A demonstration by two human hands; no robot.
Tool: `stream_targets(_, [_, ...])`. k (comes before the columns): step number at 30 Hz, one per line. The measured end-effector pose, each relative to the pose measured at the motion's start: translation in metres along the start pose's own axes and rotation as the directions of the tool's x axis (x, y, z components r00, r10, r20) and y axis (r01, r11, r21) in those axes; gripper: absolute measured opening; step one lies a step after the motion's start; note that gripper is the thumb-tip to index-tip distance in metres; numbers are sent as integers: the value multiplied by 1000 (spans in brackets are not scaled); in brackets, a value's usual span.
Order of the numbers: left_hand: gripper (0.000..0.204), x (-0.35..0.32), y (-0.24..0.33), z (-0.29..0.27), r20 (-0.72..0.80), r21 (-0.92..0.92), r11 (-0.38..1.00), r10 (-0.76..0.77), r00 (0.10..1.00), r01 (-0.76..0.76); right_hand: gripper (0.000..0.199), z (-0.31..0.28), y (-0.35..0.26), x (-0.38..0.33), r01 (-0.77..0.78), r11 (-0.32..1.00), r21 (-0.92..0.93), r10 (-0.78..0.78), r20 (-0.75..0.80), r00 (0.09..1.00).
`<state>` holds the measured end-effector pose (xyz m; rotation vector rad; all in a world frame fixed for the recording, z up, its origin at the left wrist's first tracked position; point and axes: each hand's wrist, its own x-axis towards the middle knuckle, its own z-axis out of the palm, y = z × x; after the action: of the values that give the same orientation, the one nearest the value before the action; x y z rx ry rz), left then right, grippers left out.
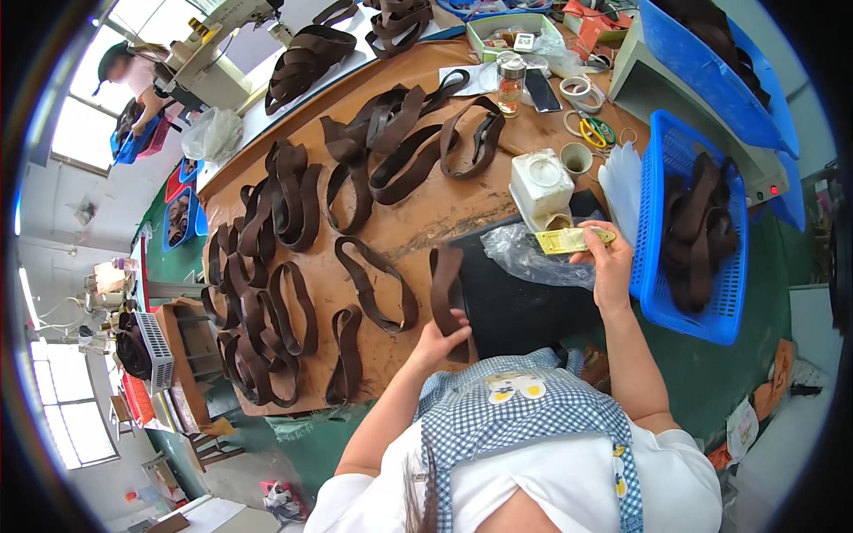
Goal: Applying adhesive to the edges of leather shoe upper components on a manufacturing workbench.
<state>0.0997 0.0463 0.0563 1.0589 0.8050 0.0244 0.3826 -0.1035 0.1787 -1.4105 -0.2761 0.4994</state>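
My left hand [439, 343] pinches the near end of a dark brown strap loop [446, 282], which stands along the left edge of a black mat [524, 302]. In my right hand [611, 271] is a flat yellow brush [569, 240], gripped by its handle and pointing left. The brush is above a crumpled clear plastic bag [515, 253], near a small cup [558, 222] and a white, stained square container [542, 179]. Many similar brown strap loops [378, 284] lie over the brown tabletop [418, 226] to the left.
A blue basket [653, 298] holding brown straps stands at the right. Behind are a jar [511, 84], a phone [542, 91], tape rolls [577, 89], scissors [595, 131] and a green box [489, 40]. A sewing machine [222, 75] and another person [147, 80] are far left.
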Motion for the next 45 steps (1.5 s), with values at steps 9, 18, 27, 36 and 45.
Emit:
stream_targets(9, [56,-33,-55,-49,69,574,796,-281,957,193,16,-31,16,18,116,992,-45,-121,-125,985])
stream_targets(18, [21,-25,51,-9,-353,171,975,195,915,-142,14,-33,20,24,140,983,-116,-158,-161,974])
stream_targets(27, [54,-30,136,27,-98,-115,875,462,882,-471,13,-44,100,64,375,543,-751,-439,126,889])
stream_targets(36, [66,-16,117,33,-120,10,805,590,798,-593,10,-51,70,37,363,417,-833,-461,150,875])
stream_targets(45, [57,-17,146,42,-183,78,848,530,828,-525,14,39,-8,7,46,998,36,-52,173,984])
